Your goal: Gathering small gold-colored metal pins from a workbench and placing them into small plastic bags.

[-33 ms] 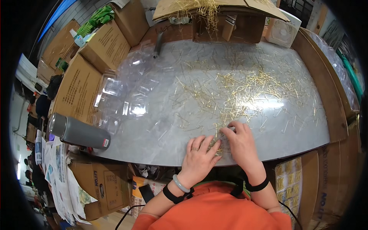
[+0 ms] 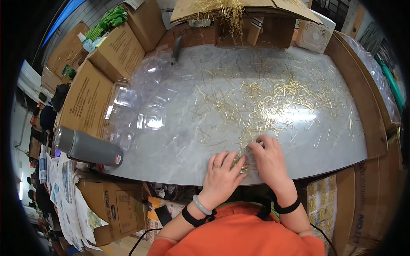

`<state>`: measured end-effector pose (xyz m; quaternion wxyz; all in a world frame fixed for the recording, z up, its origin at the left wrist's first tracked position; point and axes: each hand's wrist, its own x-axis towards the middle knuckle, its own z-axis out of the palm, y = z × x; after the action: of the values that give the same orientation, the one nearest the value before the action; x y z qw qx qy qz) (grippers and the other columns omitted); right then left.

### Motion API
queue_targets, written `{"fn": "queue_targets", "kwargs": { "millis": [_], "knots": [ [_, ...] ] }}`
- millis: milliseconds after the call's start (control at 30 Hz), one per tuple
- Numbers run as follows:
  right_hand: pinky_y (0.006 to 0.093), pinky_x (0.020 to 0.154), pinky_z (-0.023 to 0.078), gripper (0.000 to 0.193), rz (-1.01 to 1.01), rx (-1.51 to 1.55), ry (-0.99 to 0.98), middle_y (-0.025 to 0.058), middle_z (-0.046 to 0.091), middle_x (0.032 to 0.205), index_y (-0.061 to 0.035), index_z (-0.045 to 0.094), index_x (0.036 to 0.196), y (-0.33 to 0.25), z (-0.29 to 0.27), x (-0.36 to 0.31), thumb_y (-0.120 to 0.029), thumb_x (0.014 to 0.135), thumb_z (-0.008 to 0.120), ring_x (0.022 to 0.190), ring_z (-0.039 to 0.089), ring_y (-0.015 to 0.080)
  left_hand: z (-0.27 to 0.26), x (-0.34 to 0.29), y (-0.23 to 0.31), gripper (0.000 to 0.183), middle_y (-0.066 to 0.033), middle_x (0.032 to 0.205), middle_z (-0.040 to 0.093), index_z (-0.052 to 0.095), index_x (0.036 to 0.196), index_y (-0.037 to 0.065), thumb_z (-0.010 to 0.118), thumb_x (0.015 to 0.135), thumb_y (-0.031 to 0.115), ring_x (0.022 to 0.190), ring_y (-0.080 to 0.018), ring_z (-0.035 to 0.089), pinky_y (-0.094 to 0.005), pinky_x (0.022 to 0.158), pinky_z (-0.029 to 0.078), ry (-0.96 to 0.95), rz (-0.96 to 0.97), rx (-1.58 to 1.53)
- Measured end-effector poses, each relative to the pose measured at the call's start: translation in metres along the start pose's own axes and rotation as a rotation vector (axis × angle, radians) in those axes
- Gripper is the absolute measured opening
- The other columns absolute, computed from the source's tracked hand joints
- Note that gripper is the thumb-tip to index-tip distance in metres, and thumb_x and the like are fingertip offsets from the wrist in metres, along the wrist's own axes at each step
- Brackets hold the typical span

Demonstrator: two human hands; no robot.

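Thin gold wire hooks lie scattered over the grey tabletop, thickest right of its middle. Close to the front edge my left hand rests palm down, with a small bunch of the hooks held between its thumb and forefinger. My right hand is just beside it, thumb and fingertips pinched together at a few hooks. The fingers partly hide what the pinch holds.
Clear plastic trays cover the table's left side, near a grey bottle. Cardboard boxes wall the left edge and a cardboard strip the right. At the back stand an open carton and a white fan.
My right fingertips have shifted very slightly to the right. My left hand stays in place.
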<state>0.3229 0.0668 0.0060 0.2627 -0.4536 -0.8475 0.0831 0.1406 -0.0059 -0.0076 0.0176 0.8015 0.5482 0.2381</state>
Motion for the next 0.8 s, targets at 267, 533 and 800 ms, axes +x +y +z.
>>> {"fn": "queue_targets", "kwargs": {
  "millis": [267, 533, 800],
  "knots": [
    [0.0451, 0.095, 0.044, 0.033, 0.053, 0.032, -0.044, 0.0109, 0.062, 0.123, -0.0072, 0.065, 0.124, 0.007, -0.007, 0.002, -0.005, 0.090, 0.065, 0.111, 0.058, 0.0324, -0.002, 0.002, 0.000, 0.051, -0.0091, 0.134, 0.054, 0.066, 0.132, 0.011, 0.078, 0.087, 0.031, 0.126, -0.0295, 0.046, -0.0486, 0.110, 0.035, -0.020, 0.007, -0.029],
    [0.0467, 0.097, 0.043, 0.042, 0.147, -0.246, 0.044, 0.0115, 0.062, 0.132, -0.0050, 0.061, 0.128, 0.007, -0.002, 0.003, -0.010, 0.087, 0.069, 0.114, 0.059, 0.0322, -0.002, 0.000, 0.001, 0.052, -0.0100, 0.135, 0.054, 0.066, 0.132, 0.008, 0.079, 0.086, 0.029, 0.125, -0.0323, 0.045, -0.0479, 0.109, 0.037, 0.002, -0.008, -0.024],
    [0.0474, 0.099, 0.048, 0.025, 0.085, -0.044, -0.068, 0.0169, 0.063, 0.130, -0.0039, 0.063, 0.113, 0.010, -0.005, 0.005, -0.005, 0.089, 0.065, 0.118, 0.058, 0.0383, -0.002, 0.001, 0.000, 0.052, -0.0111, 0.134, 0.053, 0.066, 0.131, 0.005, 0.079, 0.085, 0.026, 0.124, -0.0334, 0.045, -0.0474, 0.108, 0.039, -0.005, 0.007, -0.036]
  ]
}}
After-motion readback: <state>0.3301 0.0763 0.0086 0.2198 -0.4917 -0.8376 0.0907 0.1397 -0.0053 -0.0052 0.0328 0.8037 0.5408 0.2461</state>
